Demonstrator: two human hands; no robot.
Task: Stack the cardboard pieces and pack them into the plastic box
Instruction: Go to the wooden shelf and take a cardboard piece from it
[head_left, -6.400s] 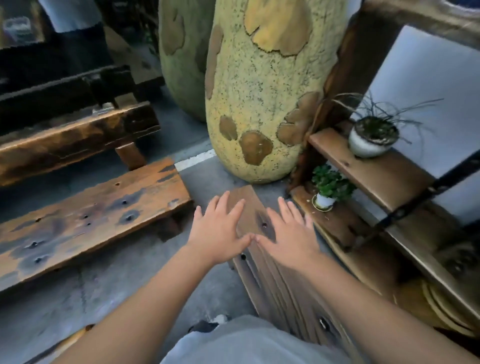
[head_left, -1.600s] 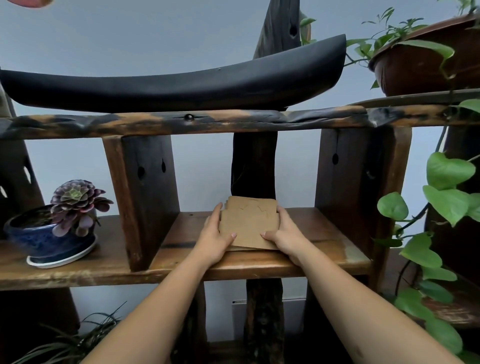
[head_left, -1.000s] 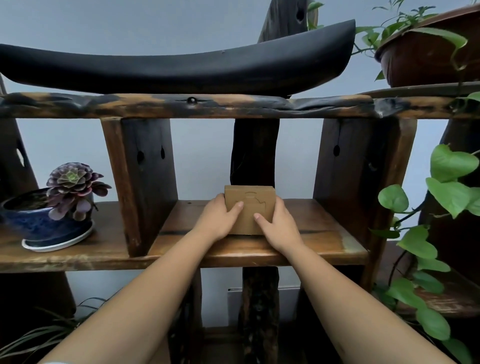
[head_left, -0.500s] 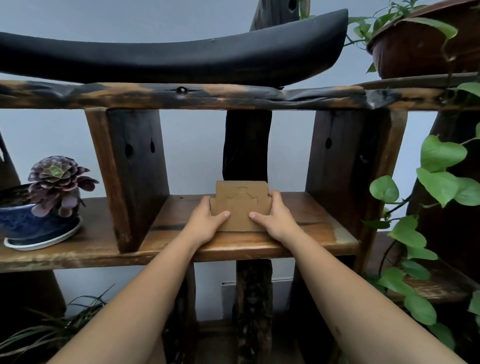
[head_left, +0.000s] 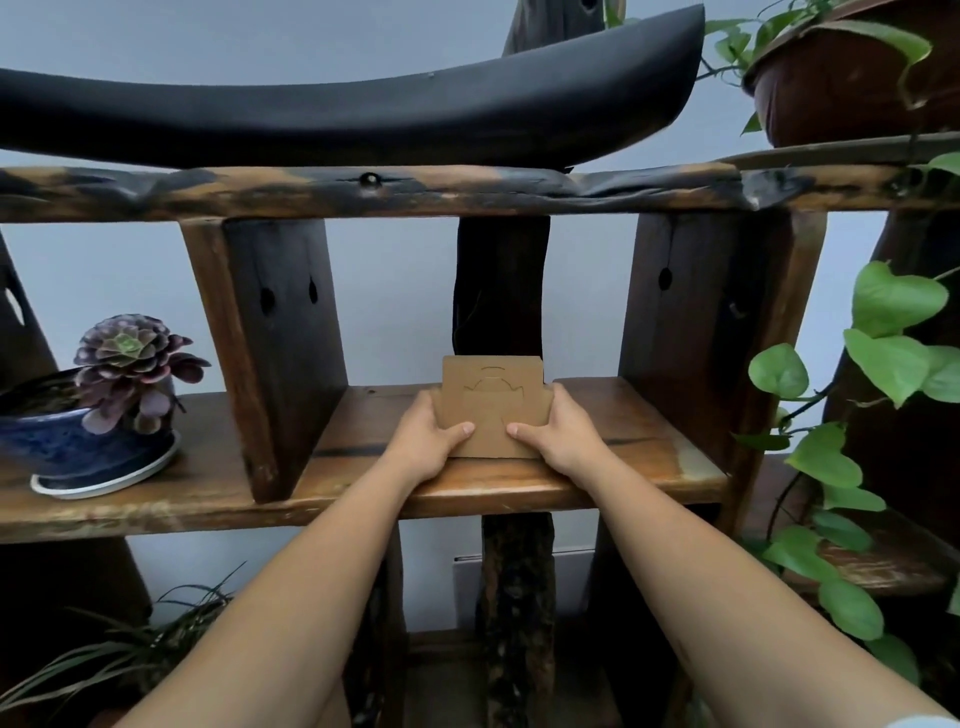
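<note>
Cardboard pieces (head_left: 491, 410) stand upright on edge between both hands, face toward the person, long axis left to right. Left hand (head_left: 426, 439) and right hand (head_left: 563, 436) grip their sides, thumbs in front, on a shelf (head_left: 634, 441). Left of them sits a succulent (head_left: 130, 364).

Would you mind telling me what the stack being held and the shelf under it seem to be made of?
The brown die-cut cardboard pieces, gripped by the left hand and right hand, look like matte kraft card: flat colour, thin edges, cut outlines. The dark-streaked wooden shelf board looks like varnished timber: visible grain, glossy sheen.
</note>
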